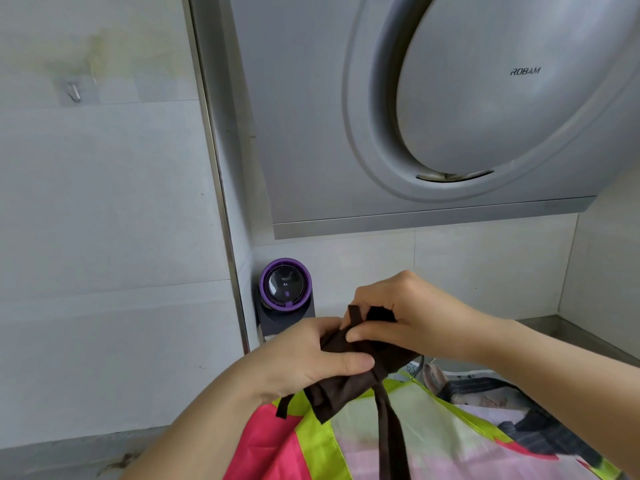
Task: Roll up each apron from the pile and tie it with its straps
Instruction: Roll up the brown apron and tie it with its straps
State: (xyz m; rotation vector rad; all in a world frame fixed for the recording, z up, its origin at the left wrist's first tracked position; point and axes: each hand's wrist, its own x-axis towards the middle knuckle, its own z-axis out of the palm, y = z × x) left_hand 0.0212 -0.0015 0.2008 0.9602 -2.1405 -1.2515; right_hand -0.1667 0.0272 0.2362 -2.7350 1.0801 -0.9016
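A rolled dark brown apron (349,386) is held in the air above the pile. My left hand (304,362) grips the roll from the left, thumb pressed across its top. My right hand (408,317) pinches the roll's far end, where a short strap end (355,315) sticks up between the fingers. A long brown strap (389,434) hangs down from the roll, and a shorter one (284,407) dangles at the left. Beneath lies the pile, topped by a pink, lime-green and pale apron (398,445), with a dark striped apron (540,431) further right.
A grey range hood (415,116) hangs close overhead at the back. A purple-ringed round device (285,284) stands on a dark base against the tiled wall. The grey countertop (69,459) runs along the lower left, and its far right corner (561,327) meets the wall.
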